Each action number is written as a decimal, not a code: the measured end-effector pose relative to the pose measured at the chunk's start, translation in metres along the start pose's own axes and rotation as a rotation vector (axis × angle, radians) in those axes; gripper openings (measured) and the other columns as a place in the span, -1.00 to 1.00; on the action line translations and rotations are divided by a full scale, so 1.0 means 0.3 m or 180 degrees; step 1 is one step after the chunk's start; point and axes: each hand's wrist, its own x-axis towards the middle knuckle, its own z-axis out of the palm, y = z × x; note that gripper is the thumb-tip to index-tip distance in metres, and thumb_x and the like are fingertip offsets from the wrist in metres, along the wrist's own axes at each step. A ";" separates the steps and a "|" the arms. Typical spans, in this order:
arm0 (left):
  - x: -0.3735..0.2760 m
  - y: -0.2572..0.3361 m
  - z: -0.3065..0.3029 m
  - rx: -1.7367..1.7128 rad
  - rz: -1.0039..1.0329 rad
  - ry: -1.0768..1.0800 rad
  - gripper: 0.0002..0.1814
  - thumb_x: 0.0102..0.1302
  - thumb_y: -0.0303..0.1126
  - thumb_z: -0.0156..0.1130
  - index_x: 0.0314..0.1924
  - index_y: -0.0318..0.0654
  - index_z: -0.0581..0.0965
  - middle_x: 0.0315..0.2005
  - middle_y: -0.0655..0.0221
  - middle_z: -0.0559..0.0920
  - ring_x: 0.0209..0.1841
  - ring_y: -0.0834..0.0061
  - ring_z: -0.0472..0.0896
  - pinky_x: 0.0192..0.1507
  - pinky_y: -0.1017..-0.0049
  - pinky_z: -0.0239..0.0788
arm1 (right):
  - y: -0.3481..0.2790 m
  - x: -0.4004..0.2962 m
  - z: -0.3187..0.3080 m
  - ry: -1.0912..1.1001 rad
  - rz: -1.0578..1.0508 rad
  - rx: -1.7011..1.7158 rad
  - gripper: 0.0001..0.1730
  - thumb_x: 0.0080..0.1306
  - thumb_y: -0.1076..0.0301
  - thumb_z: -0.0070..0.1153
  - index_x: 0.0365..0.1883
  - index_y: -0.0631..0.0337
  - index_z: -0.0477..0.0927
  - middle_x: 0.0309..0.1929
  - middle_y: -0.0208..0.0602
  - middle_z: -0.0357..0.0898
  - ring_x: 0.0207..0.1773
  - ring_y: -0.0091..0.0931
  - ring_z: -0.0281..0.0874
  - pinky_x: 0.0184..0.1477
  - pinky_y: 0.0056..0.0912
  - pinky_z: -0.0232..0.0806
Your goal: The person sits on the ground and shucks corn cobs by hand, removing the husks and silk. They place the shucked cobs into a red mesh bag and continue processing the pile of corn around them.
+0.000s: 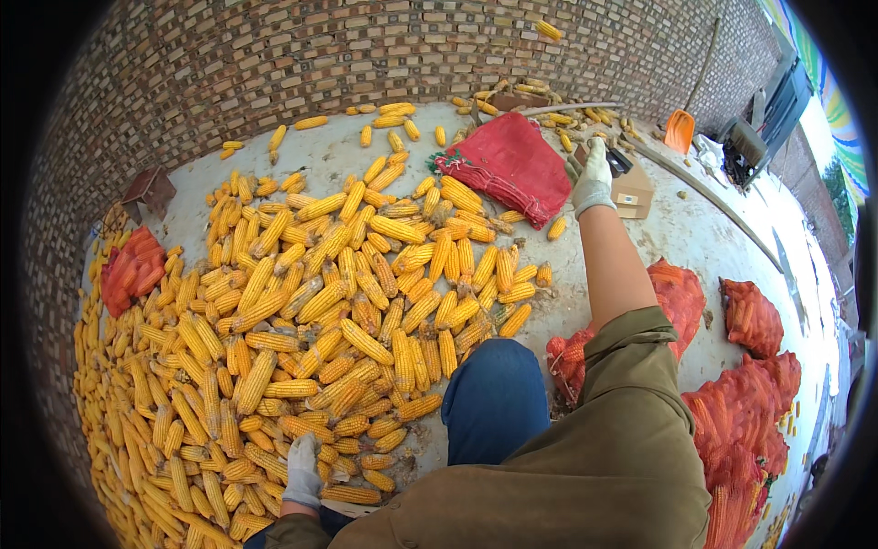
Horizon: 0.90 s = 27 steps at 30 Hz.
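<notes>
A large pile of yellow corn cobs (329,295) lies on the concrete floor in front of me and to the left. My left hand (302,470), in a pale work glove, rests at the near edge of the pile; whether it grips a cob I cannot tell. My right hand (594,175), also gloved, is raised with the arm stretched out, its fingers apart and nothing plainly in it. Beyond it are a cardboard box (632,192) and a small black object (619,162). A corn cob (548,29) is in front of the brick wall, apart from both hands. Red mesh sacks (511,161) lie folded flat left of my right hand.
Filled red mesh sacks (744,405) stand at the right; another (134,267) lies on the pile's left. A brick wall (343,55) runs behind. A long wooden pole (713,195) and an orange shovel blade (679,130) are at the far right. My knee (495,398) is beside the pile.
</notes>
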 end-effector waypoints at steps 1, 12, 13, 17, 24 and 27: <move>0.021 -0.007 0.013 0.0030 0.0014 -0.0131 -0.74 0.43 -0.14 0.19 -0.15 -0.19 0.54 -0.39 0.47 0.58 -0.37 0.59 0.42 -0.26 0.50 0.26 | 0.063 0.082 -0.099 0.0105 0.0070 -0.0268 -0.27 0.42 -0.20 0.09 0.32 0.19 0.36 0.12 -0.15 0.52 -0.02 -0.33 0.66 -0.30 -0.42 0.56; -0.113 0.032 0.066 0.0717 -0.0640 -0.0402 -0.47 0.47 -0.13 0.19 0.22 -0.44 0.49 -0.16 0.27 0.68 -0.14 0.46 0.63 -0.11 0.41 0.49 | 1.010 -0.423 -0.705 -0.1030 0.2206 -0.1635 -0.70 0.41 0.09 0.13 -0.11 0.14 0.55 -0.27 -0.32 0.60 -0.32 -0.43 0.59 -0.28 -0.29 0.50; -0.083 -0.004 0.025 0.1230 -0.0624 -0.0669 -0.43 0.49 -0.08 0.13 0.26 -0.43 0.47 -0.15 0.23 0.69 -0.15 0.40 0.66 -0.16 0.36 0.53 | 1.032 -0.483 -0.768 -0.1085 0.2366 -0.1629 -0.68 0.41 0.09 0.13 -0.10 0.16 0.55 -0.26 -0.30 0.61 -0.31 -0.42 0.59 -0.26 -0.28 0.49; -0.150 0.192 0.033 0.2129 -0.0457 -0.0544 -0.42 0.49 -0.02 0.06 0.26 -0.35 0.51 0.12 0.13 0.64 0.14 0.18 0.60 0.18 0.31 0.42 | 1.074 -0.560 -0.912 -0.1102 0.2670 -0.1378 -0.62 0.42 0.08 0.11 -0.06 0.23 0.57 -0.23 -0.23 0.64 -0.25 -0.39 0.61 -0.16 -0.28 0.47; -0.190 0.232 0.054 0.1483 0.0347 -0.0645 -0.57 0.50 -0.12 0.12 0.10 -0.36 0.58 -0.15 0.21 0.71 -0.07 0.39 0.64 0.03 0.43 0.46 | 0.923 -0.545 -0.843 -0.1948 0.1964 -0.1652 -0.51 0.42 0.03 0.05 0.03 0.32 0.60 -0.14 -0.09 0.67 -0.11 -0.29 0.62 0.02 -0.24 0.43; -0.056 0.027 0.008 0.1159 0.0439 -0.0524 -0.61 0.47 -0.16 0.19 0.05 -0.38 0.56 -0.23 0.29 0.68 -0.17 0.47 0.60 -0.01 0.45 0.44 | 0.685 -0.708 -0.751 -0.1970 0.0856 -0.3717 -0.43 0.41 -0.06 0.00 0.09 0.29 0.59 -0.01 0.04 0.65 0.05 -0.15 0.60 0.14 -0.15 0.41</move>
